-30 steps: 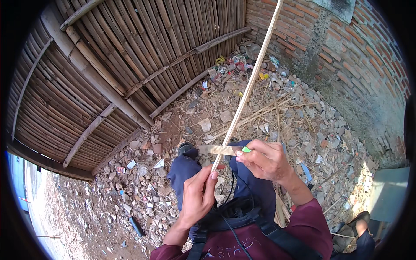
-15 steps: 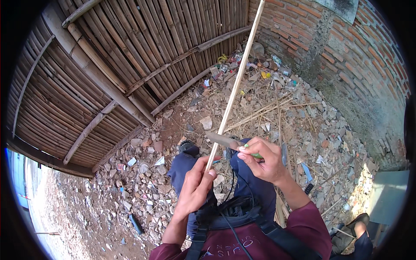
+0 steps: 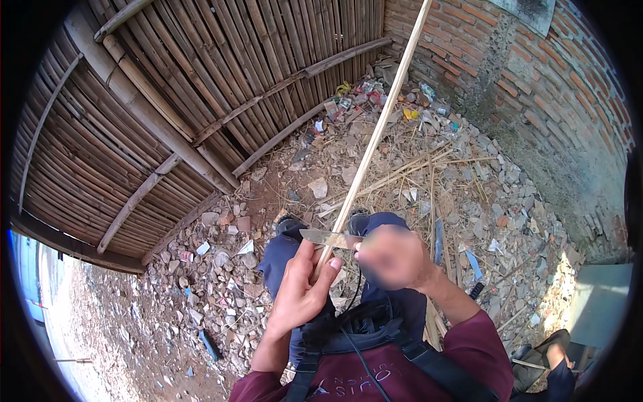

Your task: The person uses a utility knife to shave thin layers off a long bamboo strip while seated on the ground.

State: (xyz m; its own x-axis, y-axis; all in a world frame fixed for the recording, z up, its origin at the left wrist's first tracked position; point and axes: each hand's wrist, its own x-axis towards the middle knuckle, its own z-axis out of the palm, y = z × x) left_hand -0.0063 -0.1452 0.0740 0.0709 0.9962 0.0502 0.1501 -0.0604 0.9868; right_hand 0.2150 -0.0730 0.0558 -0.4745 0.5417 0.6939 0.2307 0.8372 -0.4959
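A long, pale bamboo strip slants up and away from between my legs, its far end running past the top edge. My left hand is closed round its lower part, thumb along the strip. The blade of a knife lies across the strip just beyond my left fingers, its tip pointing left. My right hand grips the knife to the right of the strip. That hand is smeared, and the knife's handle is hidden.
A bamboo-slat wall rises at left, a brick wall at right. Stony rubble with litter covers the ground. Cut bamboo strips lie ahead. At lower right are another person's foot and a grey panel.
The knife and my right hand have come down the strip toward my left hand. The strip's far end has swung slightly right; my left hand stays nearly in place.
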